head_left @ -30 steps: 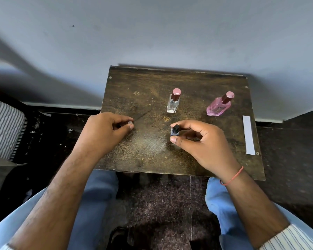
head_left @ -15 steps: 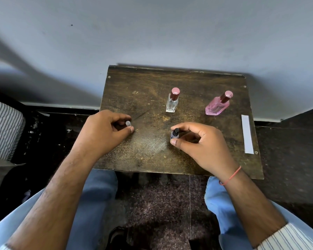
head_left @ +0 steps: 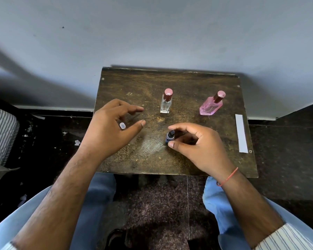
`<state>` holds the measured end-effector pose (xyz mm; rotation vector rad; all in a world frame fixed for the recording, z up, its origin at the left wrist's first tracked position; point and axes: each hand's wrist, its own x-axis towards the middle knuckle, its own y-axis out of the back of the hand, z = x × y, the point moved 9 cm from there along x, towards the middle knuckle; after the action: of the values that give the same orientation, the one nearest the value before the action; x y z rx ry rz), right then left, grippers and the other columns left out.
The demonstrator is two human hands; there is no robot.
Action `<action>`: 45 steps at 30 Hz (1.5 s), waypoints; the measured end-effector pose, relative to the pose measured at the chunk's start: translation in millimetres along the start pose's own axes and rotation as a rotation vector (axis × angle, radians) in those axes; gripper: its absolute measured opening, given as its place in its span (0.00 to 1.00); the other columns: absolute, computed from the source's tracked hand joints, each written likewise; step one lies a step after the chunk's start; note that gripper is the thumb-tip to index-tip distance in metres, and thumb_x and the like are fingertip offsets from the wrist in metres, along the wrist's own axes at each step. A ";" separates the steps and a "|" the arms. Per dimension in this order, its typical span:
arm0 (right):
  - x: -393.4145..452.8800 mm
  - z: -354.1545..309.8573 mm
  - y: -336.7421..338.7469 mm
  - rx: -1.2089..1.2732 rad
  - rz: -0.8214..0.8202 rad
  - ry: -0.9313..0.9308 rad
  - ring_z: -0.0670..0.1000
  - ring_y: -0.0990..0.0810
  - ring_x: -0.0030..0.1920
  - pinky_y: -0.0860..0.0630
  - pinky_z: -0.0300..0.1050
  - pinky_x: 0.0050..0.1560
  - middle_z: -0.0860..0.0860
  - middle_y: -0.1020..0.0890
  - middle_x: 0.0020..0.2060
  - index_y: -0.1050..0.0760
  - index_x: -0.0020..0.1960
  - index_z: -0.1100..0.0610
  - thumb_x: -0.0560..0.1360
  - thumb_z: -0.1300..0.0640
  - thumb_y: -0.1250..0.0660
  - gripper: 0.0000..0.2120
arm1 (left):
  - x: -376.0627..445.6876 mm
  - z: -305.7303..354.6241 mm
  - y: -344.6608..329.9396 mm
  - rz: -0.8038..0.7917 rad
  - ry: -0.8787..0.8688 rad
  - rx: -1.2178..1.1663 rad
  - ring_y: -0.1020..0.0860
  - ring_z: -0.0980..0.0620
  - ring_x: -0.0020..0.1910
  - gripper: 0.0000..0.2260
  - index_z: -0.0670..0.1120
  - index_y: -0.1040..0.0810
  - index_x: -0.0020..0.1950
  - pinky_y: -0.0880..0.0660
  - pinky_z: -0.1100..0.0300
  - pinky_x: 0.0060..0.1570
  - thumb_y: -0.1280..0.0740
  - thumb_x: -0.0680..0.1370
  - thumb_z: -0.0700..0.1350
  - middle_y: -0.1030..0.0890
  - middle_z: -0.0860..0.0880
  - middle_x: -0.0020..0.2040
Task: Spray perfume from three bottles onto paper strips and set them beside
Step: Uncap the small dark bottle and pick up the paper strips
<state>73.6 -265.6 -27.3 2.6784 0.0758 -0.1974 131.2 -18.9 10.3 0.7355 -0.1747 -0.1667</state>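
Near table (head_left: 188,80) edge, paper strip (head_left: 241,135) lies.

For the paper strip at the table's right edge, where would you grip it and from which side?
Pinch the near end of the paper strip, coming in from the right. It lies flat on the table, so there is no height to grasp; its long side runs along the table's right edge, so it could probably be slid slightly over that edge to get a finger beneath. The right hand is nearer.
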 end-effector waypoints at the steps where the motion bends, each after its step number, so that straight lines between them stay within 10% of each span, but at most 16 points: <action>1: -0.7 0.5 1.7 0.012 -0.003 -0.002 0.41 0.12 0.45 0.26 0.25 0.49 0.38 0.11 0.48 0.12 0.60 0.42 0.72 0.59 0.16 0.20 | 0.9 2.4 -2.5 -0.010 -0.006 -0.007 0.19 0.65 0.51 0.13 0.59 0.13 0.60 0.30 0.78 0.46 0.21 0.76 0.54 0.18 0.61 0.52; 15: -19.0 35.6 117.9 -0.297 0.363 -0.100 0.45 0.16 0.42 0.26 0.28 0.44 0.42 0.13 0.43 0.13 0.50 0.46 0.72 0.53 0.16 0.10 | 6.0 21.2 -43.8 -0.086 0.035 -0.079 0.22 0.61 0.36 0.06 0.54 0.10 0.57 0.31 0.75 0.34 0.27 0.83 0.48 0.15 0.56 0.43; 26: -30.8 80.4 168.6 -0.536 0.357 -0.365 0.56 0.16 0.56 0.21 0.52 0.58 0.50 0.15 0.57 0.18 0.68 0.54 0.74 0.45 0.19 0.26 | 8.9 22.5 -53.5 -0.049 0.132 -0.193 0.27 0.62 0.27 0.08 0.54 0.11 0.57 0.37 0.75 0.27 0.30 0.85 0.47 0.19 0.65 0.35; 33: -33.9 86.8 181.9 -0.376 0.443 -0.381 0.37 0.18 0.41 0.26 0.35 0.43 0.38 0.15 0.38 0.10 0.57 0.50 0.74 0.55 0.18 0.12 | 9.0 22.2 -47.6 -0.043 0.134 -0.217 0.31 0.59 0.25 0.08 0.55 0.10 0.57 0.39 0.71 0.25 0.30 0.85 0.49 0.16 0.48 0.37; 45: -13.3 28.0 108.3 0.530 0.330 -0.093 0.43 0.17 0.35 0.19 0.37 0.34 0.48 0.12 0.35 0.13 0.51 0.56 0.69 0.61 0.19 0.11 | 8.8 27.6 -43.6 -0.037 0.133 -0.536 0.33 0.47 0.31 0.07 0.57 0.10 0.56 0.36 0.54 0.33 0.26 0.83 0.54 0.22 0.38 0.33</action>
<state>66.3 -375.3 -3.1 3.1407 -0.5125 -0.2647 129.9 -70.5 1.7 0.2147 0.0139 -0.1890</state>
